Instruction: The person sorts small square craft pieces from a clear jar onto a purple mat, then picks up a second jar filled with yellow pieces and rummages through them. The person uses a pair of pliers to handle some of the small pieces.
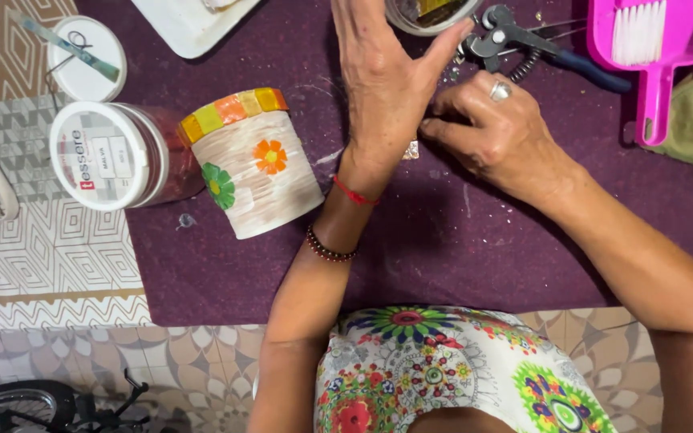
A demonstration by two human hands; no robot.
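Left hand (387,80) flat, open; right hand (495,128) pinches small tile chips (411,150) beside the nippers (515,40); gather gently.

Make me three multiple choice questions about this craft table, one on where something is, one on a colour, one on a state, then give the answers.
1. Where does the decorated pot lie?
A. Left of the left hand
B. On the white tray
C. Under the pink dustpan

2. What colour is the thread on the left wrist?
A. Blue
B. Red
C. Yellow

3. How is the left hand held?
A. Closed in a fist
B. Flat, fingers stretched out
C. Wrapped around the pliers

Answers:
1. A, the pot lies on its side on the purple mat, between the lidded jar and the left forearm.
2. B, a red thread circles the wrist above a dark bead bracelet.
3. B, the fingers reach forward, open, while the right hand pinches something small beside it.
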